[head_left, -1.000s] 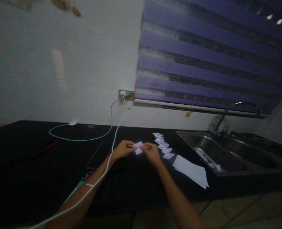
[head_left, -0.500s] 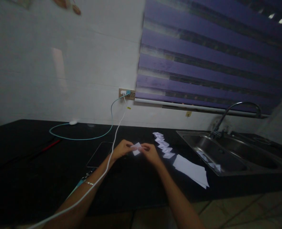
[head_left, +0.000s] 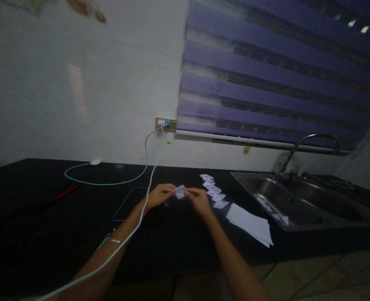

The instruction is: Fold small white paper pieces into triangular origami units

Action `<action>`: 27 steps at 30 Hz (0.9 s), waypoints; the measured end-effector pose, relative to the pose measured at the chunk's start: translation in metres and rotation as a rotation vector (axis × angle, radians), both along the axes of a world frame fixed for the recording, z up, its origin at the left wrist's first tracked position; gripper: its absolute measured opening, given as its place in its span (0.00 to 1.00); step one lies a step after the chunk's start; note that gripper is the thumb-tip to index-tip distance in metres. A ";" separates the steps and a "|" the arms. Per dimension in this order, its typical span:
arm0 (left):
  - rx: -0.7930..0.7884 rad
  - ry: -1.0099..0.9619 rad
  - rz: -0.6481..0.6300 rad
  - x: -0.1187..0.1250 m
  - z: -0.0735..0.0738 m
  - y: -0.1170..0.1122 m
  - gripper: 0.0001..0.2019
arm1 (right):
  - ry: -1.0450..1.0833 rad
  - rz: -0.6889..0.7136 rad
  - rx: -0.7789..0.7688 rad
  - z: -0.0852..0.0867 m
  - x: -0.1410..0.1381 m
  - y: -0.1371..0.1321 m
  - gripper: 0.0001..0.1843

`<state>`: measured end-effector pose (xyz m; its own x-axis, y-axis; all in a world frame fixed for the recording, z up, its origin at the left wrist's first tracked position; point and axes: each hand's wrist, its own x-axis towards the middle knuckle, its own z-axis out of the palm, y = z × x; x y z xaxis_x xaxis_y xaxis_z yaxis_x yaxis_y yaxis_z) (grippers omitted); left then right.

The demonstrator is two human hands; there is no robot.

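Note:
Both my hands meet over the black countertop [head_left: 31, 196] and pinch one small white folded paper piece [head_left: 180, 192] between them. My left hand [head_left: 158, 195] grips its left side with closed fingers. My right hand [head_left: 198, 199] holds its right side the same way. Just right of my hands lies a row of several small folded paper pieces [head_left: 214, 191]. A stack of flat white paper sheets [head_left: 250, 223] lies further right, near the counter's front edge.
A steel sink [head_left: 297, 200] with a curved faucet [head_left: 310, 144] is set in the counter at right. A white cable [head_left: 131, 234] and a teal cable [head_left: 110, 179] run from the wall socket [head_left: 166, 123]. A dark tablet [head_left: 130, 204] lies by my left wrist; a red pen [head_left: 66, 192] at left.
The paper piece between my fingers looks smaller and more folded than a second ago. My hands stay in nearly the same spot.

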<state>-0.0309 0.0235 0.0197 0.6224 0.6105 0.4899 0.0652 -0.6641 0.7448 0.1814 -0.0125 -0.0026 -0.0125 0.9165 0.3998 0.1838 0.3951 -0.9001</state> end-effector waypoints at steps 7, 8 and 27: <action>-0.284 0.023 0.123 0.005 -0.006 0.001 0.25 | -0.051 -0.059 0.064 -0.001 -0.001 -0.002 0.17; -0.365 0.001 0.110 0.007 -0.007 0.001 0.27 | -0.033 -0.027 0.037 -0.002 -0.001 -0.002 0.17; -0.441 -0.154 0.116 0.018 0.006 -0.011 0.13 | 0.268 0.006 -0.014 0.001 -0.003 0.000 0.27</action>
